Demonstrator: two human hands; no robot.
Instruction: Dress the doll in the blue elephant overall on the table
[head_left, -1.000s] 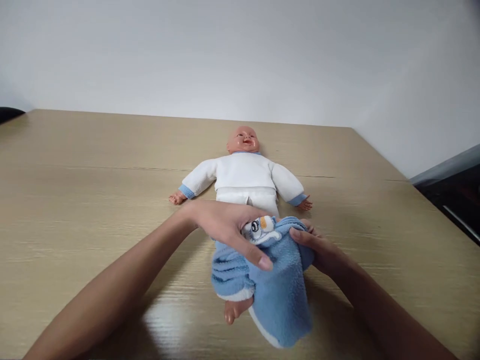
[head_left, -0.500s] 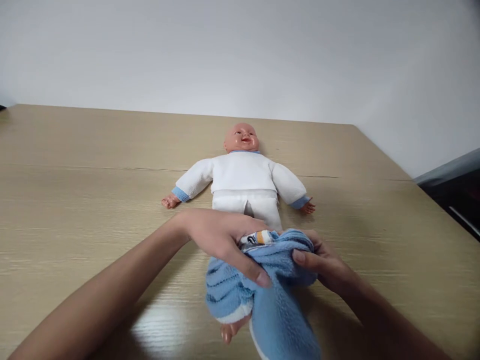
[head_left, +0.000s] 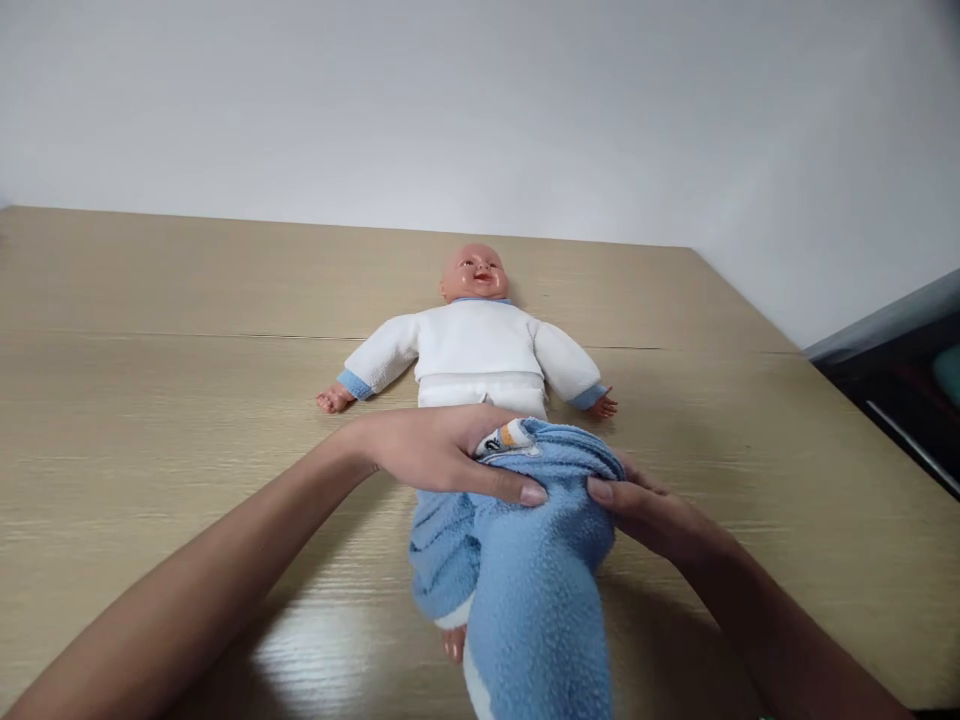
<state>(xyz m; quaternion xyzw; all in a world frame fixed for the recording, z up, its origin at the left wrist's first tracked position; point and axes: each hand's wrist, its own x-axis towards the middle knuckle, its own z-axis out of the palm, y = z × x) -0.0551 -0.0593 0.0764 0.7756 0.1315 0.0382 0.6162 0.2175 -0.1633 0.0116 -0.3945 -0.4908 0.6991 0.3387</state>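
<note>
Blue trousers (head_left: 544, 600) at doll's (head_left: 480, 340) near end; long axis near–far, front leg running nearward. Left hand (head_left: 431, 450) and right hand (head_left: 649, 505), equally close, pinch bunched top from left and right.

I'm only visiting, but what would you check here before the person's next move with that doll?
1. Left hand on the blue trousers: ok, thumb over the cloth.
2. Right hand on the same cloth: ok, thumb near the gathered top.
3. Doll face up on the table: ok.
4. Toes showing at the left-side cuff: ok.
5. Other foot through its cuff: cannot tell, hidden.
6. Trouser top smooth: not ok, bunched in folds.
</note>
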